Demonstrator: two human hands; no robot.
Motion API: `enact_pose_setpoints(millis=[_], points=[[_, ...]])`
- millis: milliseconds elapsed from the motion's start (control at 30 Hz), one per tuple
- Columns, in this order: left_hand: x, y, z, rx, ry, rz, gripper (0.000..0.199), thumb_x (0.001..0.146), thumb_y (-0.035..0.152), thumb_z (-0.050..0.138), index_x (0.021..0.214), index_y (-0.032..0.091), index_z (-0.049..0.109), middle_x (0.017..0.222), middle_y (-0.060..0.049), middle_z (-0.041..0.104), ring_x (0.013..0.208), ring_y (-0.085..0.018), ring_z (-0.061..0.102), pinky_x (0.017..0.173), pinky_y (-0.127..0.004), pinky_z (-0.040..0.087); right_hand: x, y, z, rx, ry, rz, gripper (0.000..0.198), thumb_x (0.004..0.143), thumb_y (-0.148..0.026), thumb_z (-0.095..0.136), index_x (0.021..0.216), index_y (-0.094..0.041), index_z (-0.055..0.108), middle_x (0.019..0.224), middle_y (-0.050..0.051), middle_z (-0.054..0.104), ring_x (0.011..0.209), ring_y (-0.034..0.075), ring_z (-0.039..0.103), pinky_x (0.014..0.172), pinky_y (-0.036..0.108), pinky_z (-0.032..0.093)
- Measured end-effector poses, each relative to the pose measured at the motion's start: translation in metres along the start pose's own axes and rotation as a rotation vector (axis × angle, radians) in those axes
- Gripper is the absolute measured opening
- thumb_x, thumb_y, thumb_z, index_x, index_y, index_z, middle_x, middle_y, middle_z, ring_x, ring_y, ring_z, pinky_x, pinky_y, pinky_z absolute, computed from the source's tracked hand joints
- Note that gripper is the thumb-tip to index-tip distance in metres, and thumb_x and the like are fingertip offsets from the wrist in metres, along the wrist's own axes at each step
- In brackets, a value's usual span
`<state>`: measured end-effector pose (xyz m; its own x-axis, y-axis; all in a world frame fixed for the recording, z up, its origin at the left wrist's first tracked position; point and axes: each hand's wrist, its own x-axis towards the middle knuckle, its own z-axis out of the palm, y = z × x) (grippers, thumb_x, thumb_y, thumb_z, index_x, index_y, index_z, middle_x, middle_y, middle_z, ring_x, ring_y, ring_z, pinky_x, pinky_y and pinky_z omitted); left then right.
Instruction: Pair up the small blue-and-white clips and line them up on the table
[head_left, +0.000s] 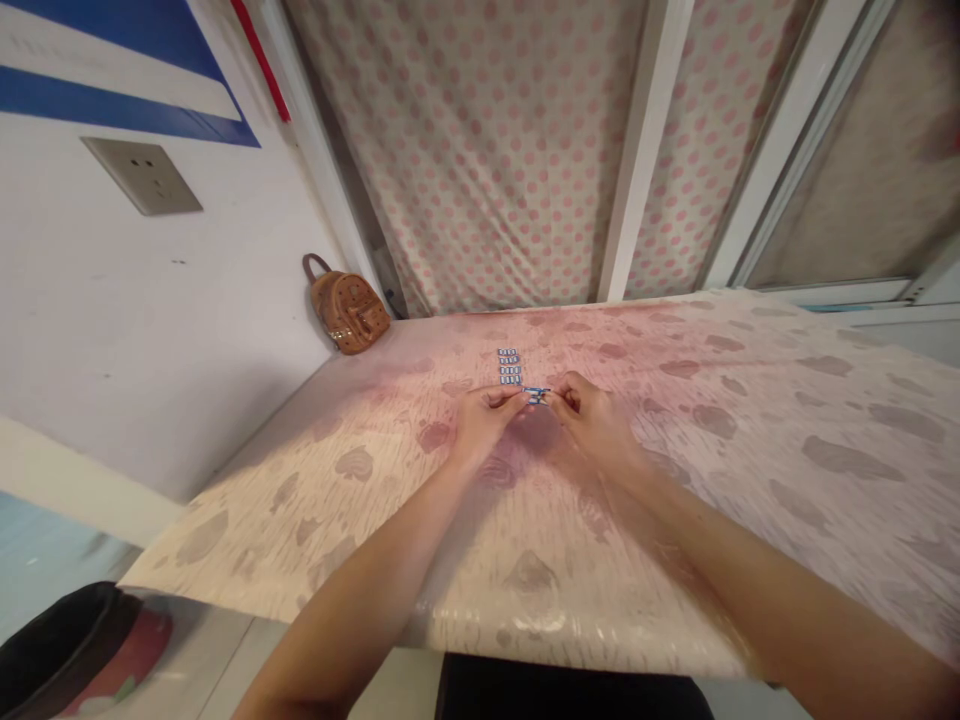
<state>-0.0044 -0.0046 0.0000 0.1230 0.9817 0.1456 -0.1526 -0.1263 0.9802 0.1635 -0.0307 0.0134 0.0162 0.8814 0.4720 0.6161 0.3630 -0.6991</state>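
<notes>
My left hand [487,418] and my right hand [589,408] meet over the middle of the table. Between their fingertips is a small cluster of blue-and-white pieces [535,396], too small to name exactly. The left thumb and fingers pinch its left end, and the right thumb and fingers close on its right end. Just beyond the left fingertips lies a neat block of similar blue-and-white pieces [509,367], set out in several short rows. My fingers hide part of what they hold.
A patterned cloth covers the table [532,575]. Near its far left corner, a small brown backpack [349,308] leans by the wall. A dotted curtain [510,150] hangs behind the table. On the floor at lower left stands a dark-mouthed bin [112,650].
</notes>
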Motion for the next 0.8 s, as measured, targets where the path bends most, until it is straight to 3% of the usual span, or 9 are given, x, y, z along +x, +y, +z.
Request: enact_pose_setpoints(millis=[100, 233, 467, 800], points=[[-0.001, 0.002, -0.001, -0.015, 0.023, -0.009, 0.023, 0.073, 0.034, 0.08, 0.086, 0.016, 0.079, 0.082, -0.007, 0.077, 0.075, -0.017, 0.071, 0.075, -0.029, 0.056, 0.001, 0.002, 0.0, 0.043, -0.013, 0.002, 0.016, 0.084, -0.036, 0.059, 0.092, -0.023, 0.054, 0.067, -0.003, 0.057, 0.057, 0.015, 0.053, 0.056, 0.027, 0.035], [-0.002, 0.005, -0.005, -0.053, 0.008, -0.018, 0.027, 0.074, 0.036, 0.081, 0.09, 0.015, 0.079, 0.086, -0.009, 0.077, 0.078, -0.017, 0.071, 0.076, -0.029, 0.055, 0.002, 0.003, -0.004, -0.018, -0.082, -0.089, 0.037, 0.083, -0.03, 0.06, 0.12, -0.024, 0.055, 0.077, -0.002, 0.059, 0.06, 0.015, 0.054, 0.059, 0.027, 0.039], [0.001, 0.002, -0.008, -0.116, -0.006, -0.042, 0.031, 0.072, 0.035, 0.083, 0.093, 0.013, 0.078, 0.09, -0.011, 0.077, 0.081, -0.018, 0.072, 0.082, -0.032, 0.055, 0.003, 0.005, -0.005, -0.076, -0.087, -0.174, 0.019, 0.088, -0.029, 0.055, 0.105, -0.024, 0.062, 0.076, 0.0, 0.061, 0.062, 0.016, 0.054, 0.06, 0.028, 0.039], [0.0, 0.002, -0.007, -0.112, -0.016, -0.073, 0.027, 0.072, 0.034, 0.083, 0.09, 0.013, 0.078, 0.084, -0.009, 0.076, 0.079, -0.017, 0.071, 0.08, -0.031, 0.055, 0.004, 0.011, -0.001, 0.027, -0.056, -0.105, 0.015, 0.087, -0.034, 0.057, 0.095, -0.021, 0.061, 0.07, -0.001, 0.061, 0.06, 0.015, 0.053, 0.059, 0.027, 0.038]])
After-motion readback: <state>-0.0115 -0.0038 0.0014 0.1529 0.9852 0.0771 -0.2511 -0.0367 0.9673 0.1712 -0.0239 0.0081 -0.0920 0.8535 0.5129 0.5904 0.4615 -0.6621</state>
